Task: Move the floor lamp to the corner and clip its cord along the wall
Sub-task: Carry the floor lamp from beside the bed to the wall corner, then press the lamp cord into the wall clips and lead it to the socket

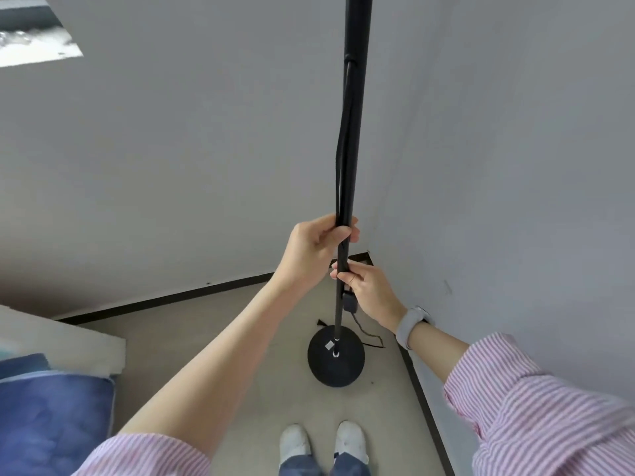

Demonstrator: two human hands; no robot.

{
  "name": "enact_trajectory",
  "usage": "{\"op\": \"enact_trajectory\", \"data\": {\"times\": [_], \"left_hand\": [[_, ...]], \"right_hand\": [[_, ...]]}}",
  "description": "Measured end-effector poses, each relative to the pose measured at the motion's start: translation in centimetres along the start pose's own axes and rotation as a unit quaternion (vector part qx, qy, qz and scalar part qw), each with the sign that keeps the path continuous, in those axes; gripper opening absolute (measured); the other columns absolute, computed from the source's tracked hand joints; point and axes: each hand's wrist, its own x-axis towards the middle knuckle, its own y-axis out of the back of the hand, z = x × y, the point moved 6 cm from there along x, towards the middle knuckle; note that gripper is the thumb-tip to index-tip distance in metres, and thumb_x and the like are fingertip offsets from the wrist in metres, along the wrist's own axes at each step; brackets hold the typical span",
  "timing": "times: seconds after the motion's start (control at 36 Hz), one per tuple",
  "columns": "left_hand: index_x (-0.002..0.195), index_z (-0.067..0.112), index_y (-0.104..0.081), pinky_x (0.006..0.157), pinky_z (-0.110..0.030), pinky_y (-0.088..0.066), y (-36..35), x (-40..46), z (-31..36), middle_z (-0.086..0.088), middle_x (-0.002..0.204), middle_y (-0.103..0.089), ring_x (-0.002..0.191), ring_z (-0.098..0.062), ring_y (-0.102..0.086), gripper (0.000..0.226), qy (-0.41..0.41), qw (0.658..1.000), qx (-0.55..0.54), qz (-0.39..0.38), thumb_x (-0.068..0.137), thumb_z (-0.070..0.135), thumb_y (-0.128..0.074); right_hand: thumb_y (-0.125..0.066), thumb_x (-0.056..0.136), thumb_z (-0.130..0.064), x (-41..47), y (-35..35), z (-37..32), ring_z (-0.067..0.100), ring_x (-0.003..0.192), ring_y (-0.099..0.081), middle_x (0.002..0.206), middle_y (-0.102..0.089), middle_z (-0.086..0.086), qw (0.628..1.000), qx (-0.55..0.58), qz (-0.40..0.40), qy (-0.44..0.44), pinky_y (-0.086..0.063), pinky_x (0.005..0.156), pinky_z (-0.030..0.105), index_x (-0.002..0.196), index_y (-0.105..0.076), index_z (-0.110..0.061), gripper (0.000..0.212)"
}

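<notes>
Gripping the pole [349,139] with my left hand [311,250] wrapped tight around it and the cord [341,159], I pinch the pole lower down with my right hand [369,292]. Its round base [336,360] sits on the floor [213,338] near the corner, cord trailing behind toward the right wall [532,166].

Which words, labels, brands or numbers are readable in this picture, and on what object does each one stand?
No text can be read in this view.
Small pale sticker on the lamp base: too small and blurred to read.
Watch on the right wrist: no visible writing.
Picture on the wall: no legible text.
</notes>
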Motion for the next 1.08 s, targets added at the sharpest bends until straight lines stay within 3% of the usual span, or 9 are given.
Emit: {"op": "enact_trajectory", "data": {"times": [0.08, 0.28, 0.42, 0.56, 0.78, 0.83, 0.94, 1.0, 1.08], "left_hand": [[0.091, 0.012, -0.062, 0.088, -0.034, -0.053, 0.2, -0.2, -0.7, -0.002, 0.083, -0.066, 0.089, -0.023, -0.066, 0.018, 0.004, 1.000, 0.004, 0.000, 0.091, 0.001, -0.048], [0.091, 0.005, -0.065, 0.089, -0.046, -0.051, 1.7, -1.0, -2.4, -0.008, 0.087, -0.069, 0.091, -0.028, -0.065, 0.017, 0.005, 0.999, 0.038, 0.014, 0.091, 0.006, -0.048], [0.094, 0.012, -0.065, 0.093, -0.034, -0.049, 2.6, -1.5, -4.6, 0.001, 0.089, -0.069, 0.095, -0.015, -0.064, 0.019, 0.028, 0.996, 0.086, -0.003, 0.092, 0.005, -0.047], [0.101, 0.011, -0.063, 0.087, -0.018, -0.049, 4.0, -1.7, -5.1, 0.000, 0.092, -0.069, 0.092, -0.003, -0.064, 0.021, 0.019, 0.997, 0.072, 0.020, 0.091, 0.002, -0.047], [0.096, 0.019, -0.065, 0.088, -0.023, -0.051, 5.3, -2.0, -1.0, 0.004, 0.092, -0.070, 0.095, -0.013, -0.066, 0.023, 0.001, 0.999, 0.040, 0.024, 0.084, 0.001, -0.059], [0.095, 0.018, -0.066, 0.089, -0.026, -0.051, 5.5, -2.1, 0.6, 0.002, 0.090, -0.071, 0.091, -0.012, -0.066, 0.022, -0.008, 0.998, 0.049, 0.026, 0.080, 0.002, -0.063], [0.089, 0.037, -0.062, 0.089, -0.025, -0.049, 6.2, -2.3, 5.0, 0.026, 0.081, -0.067, 0.085, -0.001, -0.064, 0.037, -0.056, 0.996, 0.058, 0.026, 0.079, 0.001, -0.065], [0.098, 0.033, -0.061, 0.093, -0.026, -0.048, 6.0, -2.4, 7.4, 0.022, 0.091, -0.067, 0.091, -0.002, -0.064, 0.037, -0.068, 0.996, 0.057, -0.009, 0.080, 0.001, -0.063], [0.105, 0.027, -0.060, 0.092, -0.019, -0.047, 5.2, -2.6, 10.2, 0.011, 0.096, -0.069, 0.094, -0.004, -0.064, 0.033, -0.061, 0.996, 0.039, -0.053, 0.081, 0.004, -0.062]], "right_hand": [[-0.054, 0.088, -0.014, 0.3, -0.7, 0.4, 0.041, 0.098, -0.059, 0.100, -0.066, 0.029, 1.000, -0.008, -0.009, 0.000, -0.050, 0.088, 0.040, 0.097, -0.067, -0.012, 0.015], [-0.055, 0.088, -0.011, 0.4, -2.8, 1.0, 0.034, 0.100, -0.063, 0.100, -0.069, 0.022, 1.000, 0.000, -0.027, 0.004, -0.050, 0.094, 0.043, 0.098, -0.066, -0.008, 0.016], [-0.055, 0.088, -0.012, 1.1, -4.8, 2.4, 0.027, 0.082, -0.063, 0.085, -0.069, 0.013, 0.997, -0.052, -0.054, 0.018, -0.050, 0.086, 0.041, 0.094, -0.066, -0.009, 0.013], [-0.054, 0.089, -0.015, 1.6, -6.3, 2.2, 0.026, 0.097, -0.064, 0.099, -0.072, 0.013, 0.997, -0.057, -0.048, 0.033, -0.048, 0.092, 0.035, 0.100, -0.066, -0.012, 0.017], [-0.060, 0.084, -0.014, 0.7, -5.5, -0.8, 0.027, 0.097, -0.062, 0.103, -0.070, 0.015, 0.992, -0.097, -0.078, 0.036, -0.048, 0.094, 0.040, 0.102, -0.065, -0.008, 0.019], [-0.064, 0.082, -0.015, 0.2, -5.0, -2.6, 0.023, 0.098, -0.063, 0.105, -0.070, 0.009, 0.990, -0.102, -0.089, 0.049, -0.048, 0.096, 0.037, 0.104, -0.065, -0.011, 0.022], [-0.065, 0.083, -0.018, -1.1, -3.5, -6.1, 0.016, 0.092, -0.065, 0.102, -0.070, 0.005, 0.990, -0.075, -0.090, 0.073, -0.050, 0.089, 0.020, 0.105, -0.065, -0.012, 0.023], [-0.063, 0.084, -0.018, -1.8, -2.6, -7.8, 0.011, 0.090, -0.063, 0.101, -0.070, 0.005, 0.989, -0.075, -0.096, 0.085, -0.045, 0.081, 0.008, 0.104, -0.065, -0.013, 0.021], [-0.063, 0.084, -0.020, -2.7, -1.6, -9.5, 0.012, 0.091, -0.064, 0.100, -0.071, 0.006, 0.986, -0.085, -0.113, 0.091, -0.045, 0.086, 0.018, 0.101, -0.066, -0.014, 0.018]]}}
